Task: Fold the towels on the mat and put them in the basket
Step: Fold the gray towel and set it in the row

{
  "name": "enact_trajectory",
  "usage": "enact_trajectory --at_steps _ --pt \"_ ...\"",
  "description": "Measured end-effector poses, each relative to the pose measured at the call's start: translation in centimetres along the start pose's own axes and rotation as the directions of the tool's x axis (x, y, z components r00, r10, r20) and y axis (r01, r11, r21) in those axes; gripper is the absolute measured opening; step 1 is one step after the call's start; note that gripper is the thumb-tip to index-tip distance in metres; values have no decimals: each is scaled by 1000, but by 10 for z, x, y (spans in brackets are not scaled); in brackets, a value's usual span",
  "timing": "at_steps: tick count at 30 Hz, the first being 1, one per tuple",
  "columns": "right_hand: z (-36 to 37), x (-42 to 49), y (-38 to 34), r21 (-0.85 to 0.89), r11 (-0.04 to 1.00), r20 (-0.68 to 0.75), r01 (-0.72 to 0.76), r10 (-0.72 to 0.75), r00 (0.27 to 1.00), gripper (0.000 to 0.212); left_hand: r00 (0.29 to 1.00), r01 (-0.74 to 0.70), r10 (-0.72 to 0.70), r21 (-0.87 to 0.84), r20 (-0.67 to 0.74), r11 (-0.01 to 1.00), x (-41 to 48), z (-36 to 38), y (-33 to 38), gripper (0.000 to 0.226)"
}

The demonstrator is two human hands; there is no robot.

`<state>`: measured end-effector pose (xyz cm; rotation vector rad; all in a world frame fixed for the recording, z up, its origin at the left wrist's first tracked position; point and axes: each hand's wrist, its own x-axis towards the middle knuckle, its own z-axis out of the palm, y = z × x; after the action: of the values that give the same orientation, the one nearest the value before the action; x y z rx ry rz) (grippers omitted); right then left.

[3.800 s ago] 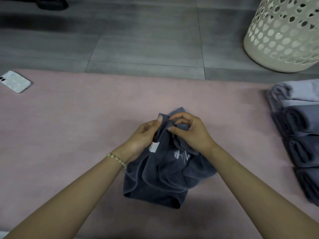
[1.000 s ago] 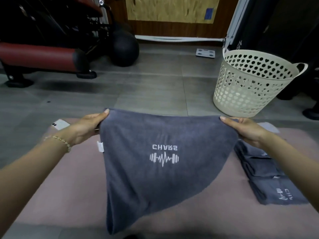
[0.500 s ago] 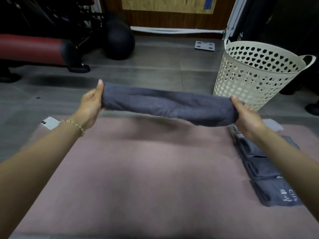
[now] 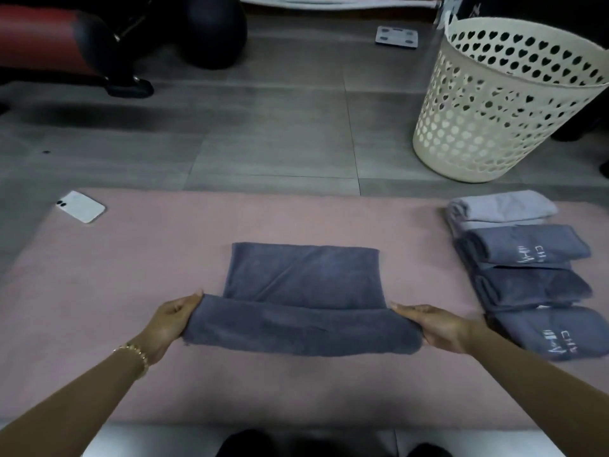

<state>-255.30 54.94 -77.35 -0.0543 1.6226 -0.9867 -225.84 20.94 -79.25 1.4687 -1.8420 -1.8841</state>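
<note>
I have the towel (image 4: pixel 303 285) straight ahead of me, in the middle of the mat (image 4: pixel 131 265). Its long axis runs left to right across my view. The far half lies flat. The near part is doubled into a thick roll-like fold, and my hands are on that. The left hand (image 4: pixel 171 321) pinches the fold's left end and the right hand (image 4: pixel 438 328) pinches its right end, fingers curled on the cloth. Both hands sit level with each other, so the fold line stays parallel to the mat's near edge.

I judge the next fold has to go away from me, onto the flat half, with both ends carried evenly. The basket (image 4: pixel 494 103) stands on the floor beyond the mat's far right corner, so it is on the right hand's side. The folded towels (image 4: pixel 527 278) lie in a row just right of that hand, and the basket is beyond them.
</note>
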Motion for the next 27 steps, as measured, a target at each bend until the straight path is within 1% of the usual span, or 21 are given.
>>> enact_trajectory --at_steps 2,3,6,8,10,13,15,17,19,22,25,26,27 --pt "-1 16 -5 -27 999 -44 26 -27 999 71 1000 21 -21 32 -2 999 20 3 -3 32" --pt "-3 25 -8 -56 998 -80 41 -45 996 69 1000 25 -25 42 9 999 32 4 -3 31" --pt "-7 59 -16 -120 991 -162 52 -72 984 42 999 12 -18 116 48 993 71 14 -1 30" --pt "-13 86 -15 -165 986 -201 38 -72 977 38 999 1 -10 181 49 983 97 25 -2 23" --pt "-17 111 -10 -186 982 -221 20 -61 973 36 1000 -11 8 209 15 978 120 33 -10 16" --pt "-22 138 1 -134 989 -294 59 -96 951 31 998 -33 45 223 -51 974 146 35 -26 14" --pt "-25 153 7 -155 981 -364 116 -166 916 22 996 -34 51 239 -68 971 156 38 -33 15" --pt "-28 171 11 -246 959 -481 142 -248 841 16 993 -40 68 262 -99 964 169 41 -38 19" --pt "-31 189 11 -256 959 -577 123 -254 776 16 991 -29 64 274 -121 961 183 46 -39 25" --pt "-30 206 9 -205 975 -628 87 -199 752 23 988 -6 55 320 -143 947 199 52 -43 26" --pt "-28 216 12 -239 967 -670 93 -234 705 22 980 -50 114 351 -162 935 208 62 -40 16" --pt "-27 218 12 -257 962 -679 87 -244 692 21 978 -51 122 370 -171 928 211 66 -38 18" --pt "-26 220 12 -269 960 -682 83 -251 687 20 974 -48 131 395 -187 917 215 69 -38 26"
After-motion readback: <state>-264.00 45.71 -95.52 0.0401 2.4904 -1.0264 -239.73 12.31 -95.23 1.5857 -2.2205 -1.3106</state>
